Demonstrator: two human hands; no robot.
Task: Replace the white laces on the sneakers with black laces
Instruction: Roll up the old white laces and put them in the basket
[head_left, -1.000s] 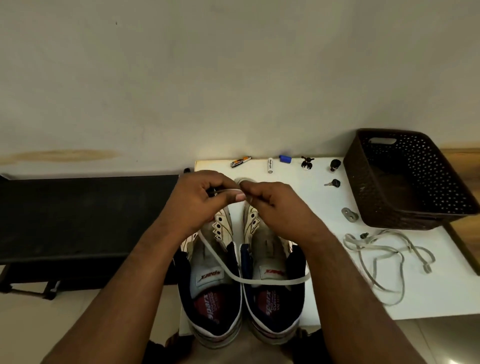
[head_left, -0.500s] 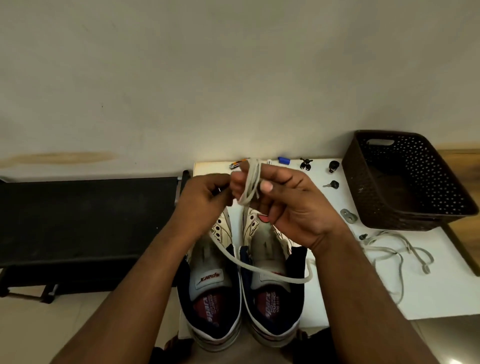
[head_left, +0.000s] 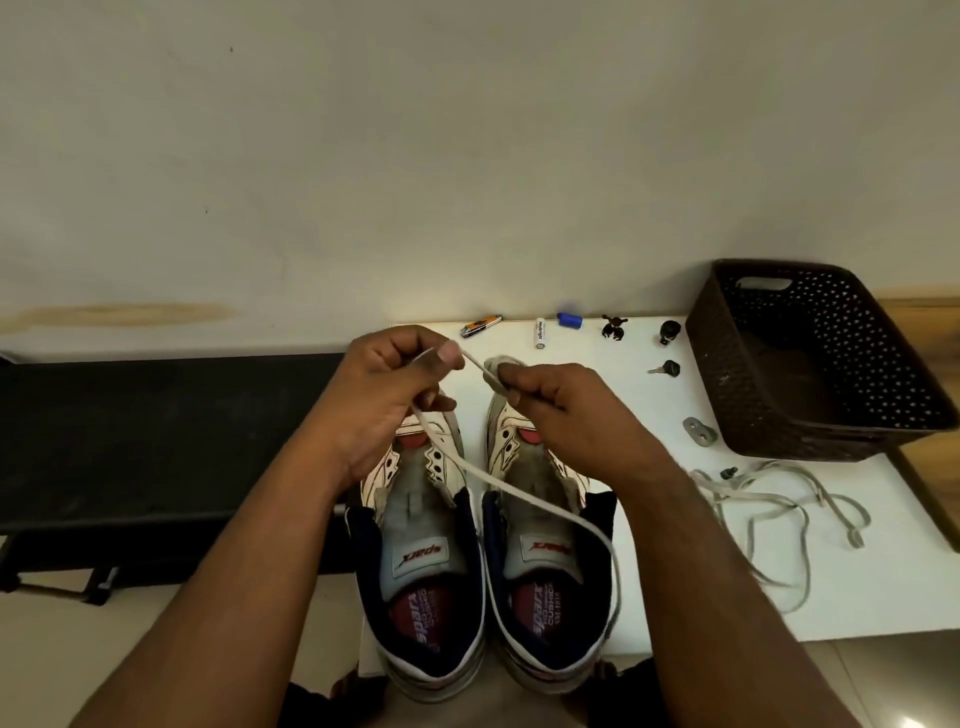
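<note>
Above white table (head_left: 675, 582) – both hands' fingers (head_left: 441, 358) pinch white lace (head_left: 524, 493).

white lace (head_left: 519, 491), white-and-navy sneakers (head_left: 431, 571), dark brown perforated basket (head_left: 727, 395), white table (head_left: 675, 587)

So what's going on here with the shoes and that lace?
A person holds a white lace in both hands above a pair of sneakers on the white table. The left hand pinches one end; the right hand grips a bunched part. Both sneakers look unlaced. Another white lace lies loose on the table beside a dark basket. No black laces are visible.
</note>
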